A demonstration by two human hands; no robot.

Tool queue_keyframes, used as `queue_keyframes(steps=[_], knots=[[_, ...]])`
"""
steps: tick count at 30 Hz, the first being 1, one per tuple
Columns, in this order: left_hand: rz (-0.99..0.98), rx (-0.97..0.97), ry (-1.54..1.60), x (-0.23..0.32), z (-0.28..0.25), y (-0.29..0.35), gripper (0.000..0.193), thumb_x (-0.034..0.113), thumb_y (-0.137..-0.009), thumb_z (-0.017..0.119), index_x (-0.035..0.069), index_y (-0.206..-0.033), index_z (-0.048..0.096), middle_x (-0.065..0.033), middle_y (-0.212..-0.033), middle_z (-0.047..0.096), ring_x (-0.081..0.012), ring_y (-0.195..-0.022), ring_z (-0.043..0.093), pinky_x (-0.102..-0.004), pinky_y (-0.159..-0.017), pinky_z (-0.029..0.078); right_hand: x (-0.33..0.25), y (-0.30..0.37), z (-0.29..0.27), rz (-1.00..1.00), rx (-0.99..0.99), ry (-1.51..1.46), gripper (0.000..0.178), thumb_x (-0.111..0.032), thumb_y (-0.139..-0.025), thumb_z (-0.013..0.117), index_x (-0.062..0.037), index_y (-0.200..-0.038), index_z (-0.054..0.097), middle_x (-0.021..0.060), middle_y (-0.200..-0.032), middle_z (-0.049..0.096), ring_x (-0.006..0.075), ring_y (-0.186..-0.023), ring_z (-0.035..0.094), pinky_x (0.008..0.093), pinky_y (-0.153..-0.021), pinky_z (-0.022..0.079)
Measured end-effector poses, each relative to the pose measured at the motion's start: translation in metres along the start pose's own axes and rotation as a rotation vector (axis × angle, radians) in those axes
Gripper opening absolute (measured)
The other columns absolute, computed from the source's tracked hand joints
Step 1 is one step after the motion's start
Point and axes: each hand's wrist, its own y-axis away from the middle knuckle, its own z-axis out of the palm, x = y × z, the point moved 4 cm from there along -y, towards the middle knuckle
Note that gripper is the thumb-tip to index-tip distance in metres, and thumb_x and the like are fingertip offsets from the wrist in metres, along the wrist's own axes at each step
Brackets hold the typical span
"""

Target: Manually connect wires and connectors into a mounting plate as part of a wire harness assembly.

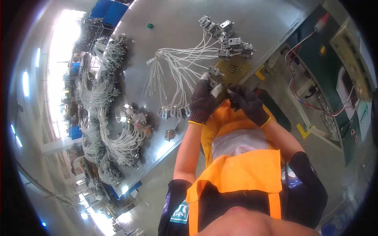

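My left hand (202,103), in a dark glove with whitish fingertips, is closed around a small silver metal block (213,83) at the near edge of the table. Its fingers cover much of the block. Just to the right is my right hand (249,103), also gloved, its fingers pinched together; whatever they hold is too small to make out. Beyond both hands lies a yellowish round plate (245,67) with a few small metal pieces (232,68) on it. A bundle of white wires (173,55) fans out on the table, with similar metal blocks (235,42) at its wire ends.
More wired blocks (176,112) lie left of my left hand, with a single block (170,135) near the table edge. Large heaps of white-wired parts (118,145) line the left side. A green cap (150,26) sits far off. Red and white cables (293,84) hang at right.
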Motion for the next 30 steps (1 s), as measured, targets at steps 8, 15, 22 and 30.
queue_keyframes(steps=[8, 15, 22, 30], knots=[[-0.401, -0.144, 0.661, -0.009, 0.009, -0.002, 0.044, 0.024, -0.085, 0.071, 0.002, -0.121, 0.059, -0.0153, -0.103, 0.068, -0.0263, -0.092, 0.066, -0.0355, -0.083, 0.051, -0.040, -0.009, 0.025, -0.819, 0.027, 0.739, 0.032, -0.007, -0.086, 0.066, -0.0044, -0.118, 0.064, 0.0141, -0.100, 0.067, 0.0288, -0.085, 0.068, 0.0372, -0.073, 0.054], [-0.435, -0.167, 0.624, 0.000, 0.003, -0.007, 0.041, 0.026, -0.085, 0.070, 0.005, -0.119, 0.063, -0.0131, -0.101, 0.069, -0.0237, -0.091, 0.067, -0.0345, -0.083, 0.051, -0.046, -0.021, 0.023, -0.904, -0.073, 0.907, 0.020, -0.009, -0.085, 0.066, -0.0089, -0.105, 0.067, 0.0091, -0.098, 0.066, 0.0282, -0.079, 0.066, 0.0356, -0.068, 0.054], [-0.020, -0.232, -0.003, 0.012, -0.006, -0.006, 0.047, 0.023, -0.083, 0.072, 0.004, -0.124, 0.058, -0.0160, -0.114, 0.066, -0.0254, -0.101, 0.065, -0.0356, -0.085, 0.051, 0.005, -0.012, 0.037, 0.357, -0.112, -0.795, 0.021, -0.027, -0.100, 0.055, -0.0100, -0.109, 0.063, 0.0009, -0.075, 0.062, 0.0132, -0.054, 0.058, 0.0279, -0.045, 0.048], [-0.540, -0.213, 1.145, -0.011, -0.009, 0.008, 0.070, 0.011, -0.083, 0.074, 0.001, -0.143, 0.039, -0.0102, -0.117, 0.061, -0.0186, -0.106, 0.058, -0.0305, -0.091, 0.047, -0.003, -0.042, 0.003, 0.164, 0.023, -0.430, 0.024, -0.016, -0.098, 0.052, -0.0067, -0.117, 0.061, 0.0039, -0.093, 0.065, 0.0154, -0.073, 0.062, 0.0276, -0.067, 0.055]])
